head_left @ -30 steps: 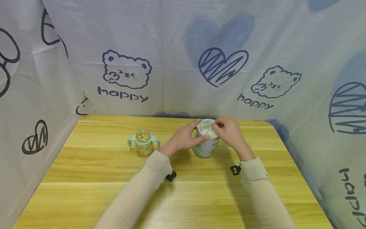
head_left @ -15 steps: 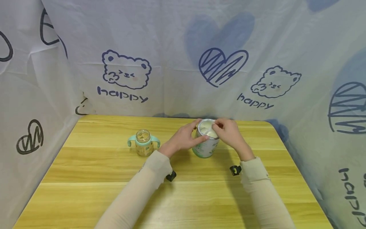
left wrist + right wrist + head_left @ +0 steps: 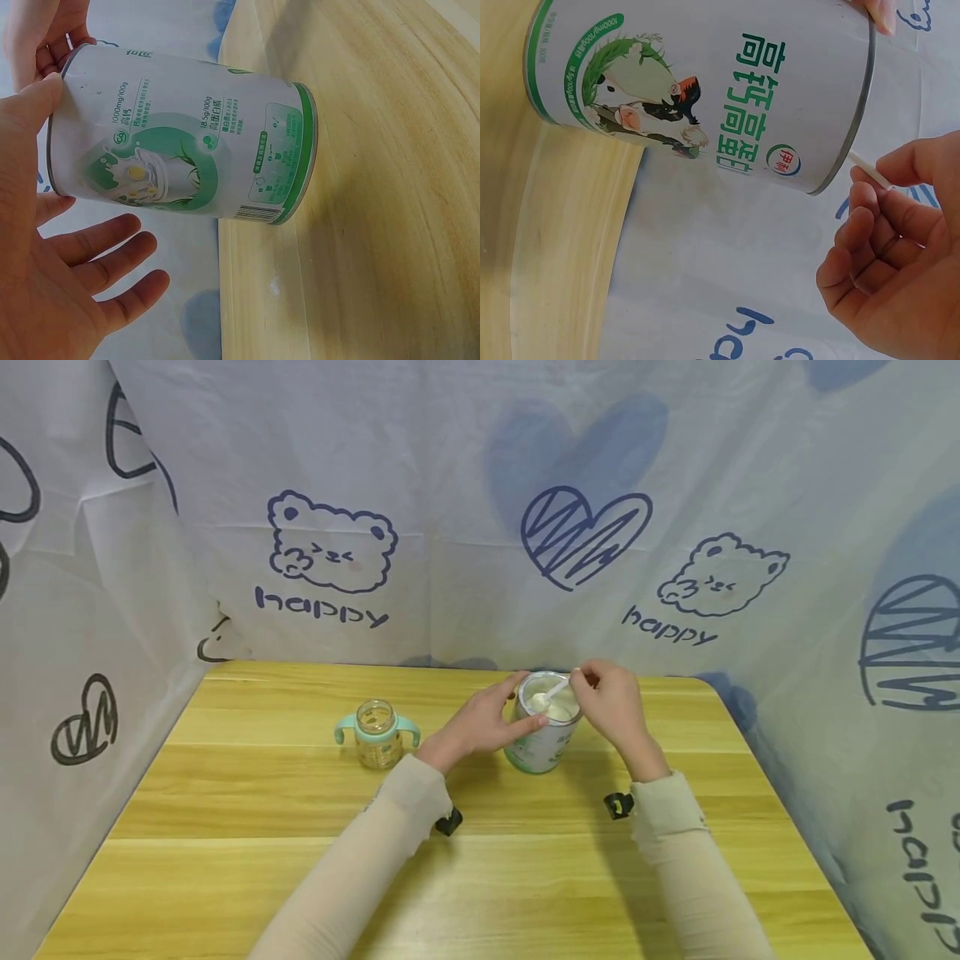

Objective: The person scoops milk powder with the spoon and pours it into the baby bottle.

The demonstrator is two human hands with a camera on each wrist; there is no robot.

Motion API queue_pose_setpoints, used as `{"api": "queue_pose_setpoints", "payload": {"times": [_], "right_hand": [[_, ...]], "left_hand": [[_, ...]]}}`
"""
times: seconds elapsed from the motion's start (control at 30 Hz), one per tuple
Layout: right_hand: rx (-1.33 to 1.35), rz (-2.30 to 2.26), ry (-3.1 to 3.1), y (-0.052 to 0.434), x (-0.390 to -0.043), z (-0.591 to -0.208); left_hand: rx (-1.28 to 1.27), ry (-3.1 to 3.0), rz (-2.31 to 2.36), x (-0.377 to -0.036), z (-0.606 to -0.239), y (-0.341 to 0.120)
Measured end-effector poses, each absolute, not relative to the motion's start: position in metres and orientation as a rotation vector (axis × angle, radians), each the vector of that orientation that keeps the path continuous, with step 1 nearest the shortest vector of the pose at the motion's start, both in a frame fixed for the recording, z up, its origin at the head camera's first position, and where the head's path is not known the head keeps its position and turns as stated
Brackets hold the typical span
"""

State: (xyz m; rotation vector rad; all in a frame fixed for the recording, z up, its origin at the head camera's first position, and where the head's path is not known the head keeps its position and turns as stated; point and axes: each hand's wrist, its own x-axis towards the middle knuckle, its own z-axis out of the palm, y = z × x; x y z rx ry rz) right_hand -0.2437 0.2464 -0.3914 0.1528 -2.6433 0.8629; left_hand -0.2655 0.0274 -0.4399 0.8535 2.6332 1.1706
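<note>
A white and green milk powder can (image 3: 537, 750) stands upright near the table's back edge, its top off and pale powder inside. My left hand (image 3: 482, 720) holds its rim between thumb and index finger; in the left wrist view the other fingers spread loosely beside the can (image 3: 97, 90). Over the opening, my right hand (image 3: 613, 703) pinches the thin handle of a white scoop (image 3: 557, 688) between thumb and index finger. White powder shows at the scoop's bowl end. In the right wrist view the handle (image 3: 871, 169) slants past the can's rim.
Left of the can stands a clear baby bottle (image 3: 378, 749) with two mint-green handles and an uncovered mouth. The wooden table (image 3: 510, 877) ends at a printed white cloth (image 3: 457, 568) behind. Black wrist cameras hang below both cuffs.
My right hand has moved slightly up and right, and the scoop has risen out of the powder so more of its handle shows. The left hand and the can stay in place.
</note>
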Motion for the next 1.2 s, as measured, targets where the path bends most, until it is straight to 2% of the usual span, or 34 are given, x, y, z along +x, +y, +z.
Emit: {"api": "queue_pose_setpoints", "payload": {"times": [1.2], "right_hand": [[0.071, 0.924, -2.6, 0.2485, -0.2417, -0.3859]], "left_hand": [[0.82, 2.663, 1.101, -0.2644, -0.4372, 0.026]]}}
